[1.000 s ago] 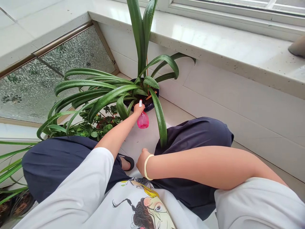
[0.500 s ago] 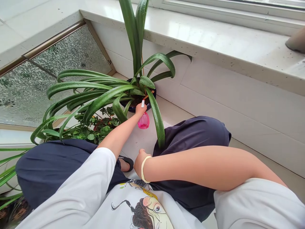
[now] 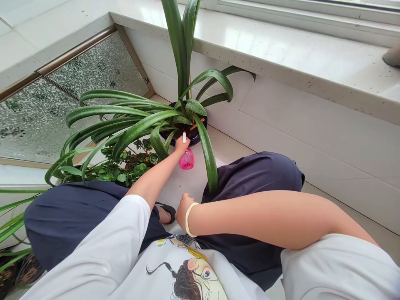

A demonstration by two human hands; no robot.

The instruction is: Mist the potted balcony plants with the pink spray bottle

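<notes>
Pale tiled floor (image 3: 195,181) below a speckled windowsill (image 3: 281,54), left hand (image 3: 181,144) gripping a pink spray bottle (image 3: 186,161) beside the dark pot (image 3: 196,138) of a strap-leaved plant (image 3: 140,124), right hand (image 3: 184,208) between 2 knees (image 3: 265,171), its grip unclear.

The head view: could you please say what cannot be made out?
In the head view:
Spray bottle: neck hidden by left hand.
Right hand: palm hidden by its back.
Upright leaves: tips cut off by top edge.
Grey-brown object: cut off by right edge.

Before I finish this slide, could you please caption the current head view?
The left hand holds a pink spray bottle beside a long-leaved potted plant.
</notes>
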